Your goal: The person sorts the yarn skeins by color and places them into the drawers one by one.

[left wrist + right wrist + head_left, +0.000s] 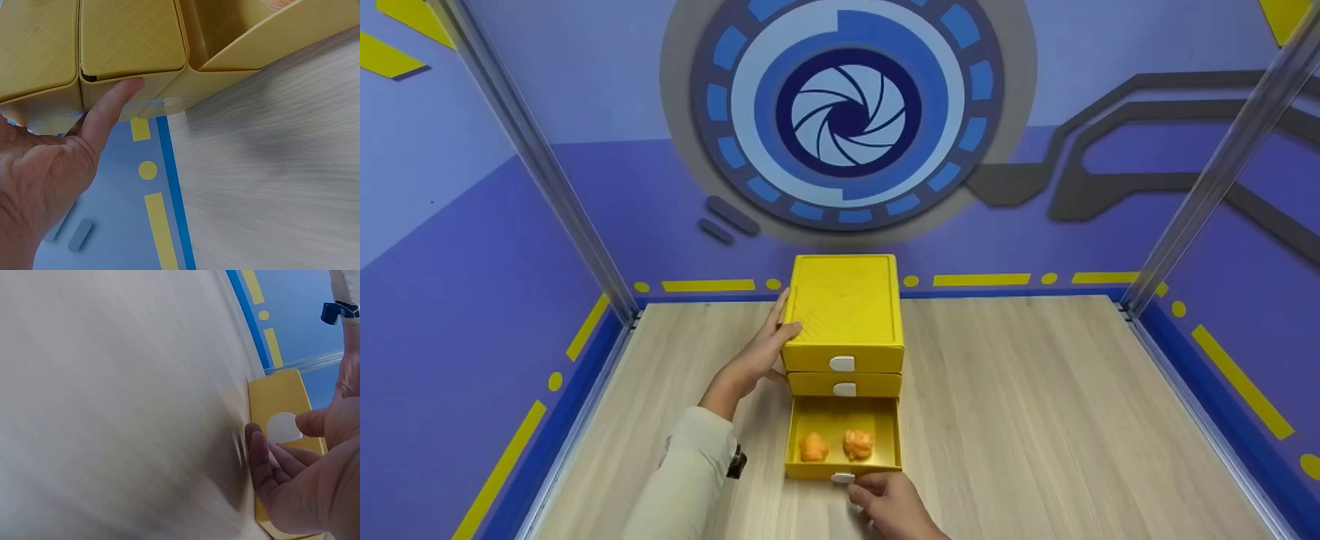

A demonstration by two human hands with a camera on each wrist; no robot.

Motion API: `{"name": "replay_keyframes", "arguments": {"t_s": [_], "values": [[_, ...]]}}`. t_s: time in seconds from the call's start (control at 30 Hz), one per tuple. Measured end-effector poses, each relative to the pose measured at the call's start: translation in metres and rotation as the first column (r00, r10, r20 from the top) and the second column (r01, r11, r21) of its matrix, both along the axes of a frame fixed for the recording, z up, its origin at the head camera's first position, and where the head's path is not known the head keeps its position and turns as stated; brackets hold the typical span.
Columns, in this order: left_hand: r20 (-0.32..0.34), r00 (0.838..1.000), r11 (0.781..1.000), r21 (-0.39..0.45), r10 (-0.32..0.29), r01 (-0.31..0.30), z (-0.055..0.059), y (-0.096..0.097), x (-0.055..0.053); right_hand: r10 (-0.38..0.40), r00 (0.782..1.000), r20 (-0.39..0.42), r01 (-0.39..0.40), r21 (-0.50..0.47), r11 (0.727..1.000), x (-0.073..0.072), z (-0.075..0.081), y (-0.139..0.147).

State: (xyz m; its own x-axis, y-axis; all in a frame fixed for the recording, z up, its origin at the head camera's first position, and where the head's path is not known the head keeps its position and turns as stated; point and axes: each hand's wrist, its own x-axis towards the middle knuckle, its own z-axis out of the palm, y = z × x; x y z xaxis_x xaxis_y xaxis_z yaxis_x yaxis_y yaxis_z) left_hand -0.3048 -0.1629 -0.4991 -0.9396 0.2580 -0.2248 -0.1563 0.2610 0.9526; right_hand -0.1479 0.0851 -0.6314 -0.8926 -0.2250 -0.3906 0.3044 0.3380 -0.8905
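Observation:
A yellow drawer cabinet [844,300] has its lowest drawer [847,412] pulled out at the front. Inside that drawer lie two small orange figures, the left one [813,448] and the right one [858,445]. My left hand [757,352] rests along the cabinet's left side, thumb at the top edge; in the left wrist view a finger lies straight against the yellow wall [163,90]. At the drawer's front, my right hand [894,501] has loosely bent fingers just right of the white tab [843,478]. The right wrist view shows the thumb tip at the tab's edge, thumb and fingers apart.
Two upper drawers, each with a white tab, the top one [841,364] and the middle one [845,390], sit closed. A wood-grain table [1035,405] carries the cabinet. Behind it stands a blue-purple printed wall [615,202], with metal posts at the corners.

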Motion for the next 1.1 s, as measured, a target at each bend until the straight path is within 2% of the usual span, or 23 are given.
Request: {"name": "replay_keyframes", "arguments": {"t_s": [0.1, 0.17, 0.3, 0.4, 0.7, 0.8, 1.1], "values": [[0.003, 1.0, 1.0, 0.004, 0.0, 0.0, 0.0, -0.001, 0.001, -0.051, 0.998, 0.042, 0.051, -0.021, 0.998, 0.0, -0.002, -0.005], [0.006, 1.0, 1.0, 0.008, 0.002, -0.002, -0.001, -0.001, 0.001, -0.087, 0.991, 0.101, 0.092, -0.047, 0.995, 0.001, -0.002, -0.008], [0.011, 1.0, 1.0, 0.01, 0.006, -0.006, -0.001, -0.001, 0.002, -0.147, 0.963, 0.225, 0.173, -0.099, 0.98, 0.002, -0.002, -0.014], [0.005, 1.0, 1.0, 0.016, 0.0, 0.0, -0.001, -0.001, 0.001, -0.169, 0.948, 0.271, 0.205, -0.108, 0.973, 0.002, -0.001, -0.017], [0.006, 1.0, 1.0, 0.003, -0.002, 0.002, -0.001, 0.0, 0.001, -0.187, 0.927, 0.324, 0.254, -0.177, 0.951, 0.005, -0.003, -0.018], [0.007, 1.0, 1.0, 0.003, 0.001, -0.001, -0.002, -0.001, 0.001, -0.189, 0.929, 0.319, 0.257, -0.188, 0.948, 0.006, -0.004, -0.017], [0.009, 1.0, 1.0, 0.004, 0.004, -0.004, -0.001, -0.001, 0.0, -0.223, 0.941, 0.254, 0.262, -0.131, 0.956, 0.002, -0.005, -0.019]]}}
